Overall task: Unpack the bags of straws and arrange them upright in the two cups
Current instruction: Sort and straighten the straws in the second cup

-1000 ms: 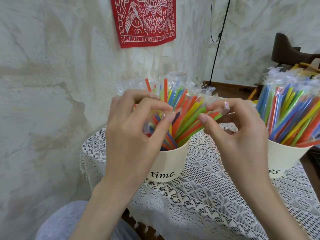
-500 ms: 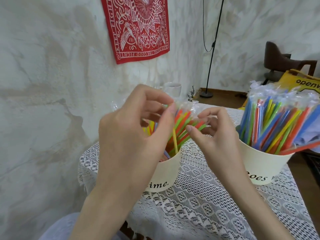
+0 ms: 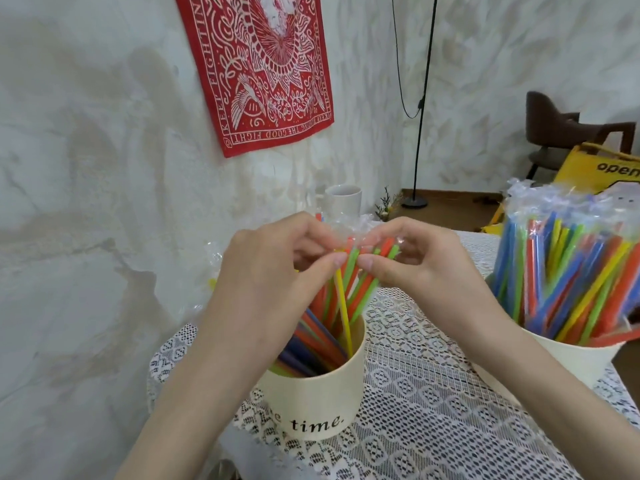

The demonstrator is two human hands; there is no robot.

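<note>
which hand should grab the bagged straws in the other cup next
Right. The right hand is nearer the bagged straws in the right cup; the left hand would probably have to cross over.

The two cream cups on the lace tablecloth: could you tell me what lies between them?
In the head view, the right hand's forearm crosses the gap between the "time." cup and the right cup; beneath it, only lace tablecloth.

The left hand [image 3: 277, 271] is hiding part of the near cup's [image 3: 322, 396] lettering. The frame's right edge is cutting off the far cup [image 3: 575, 362].
</note>
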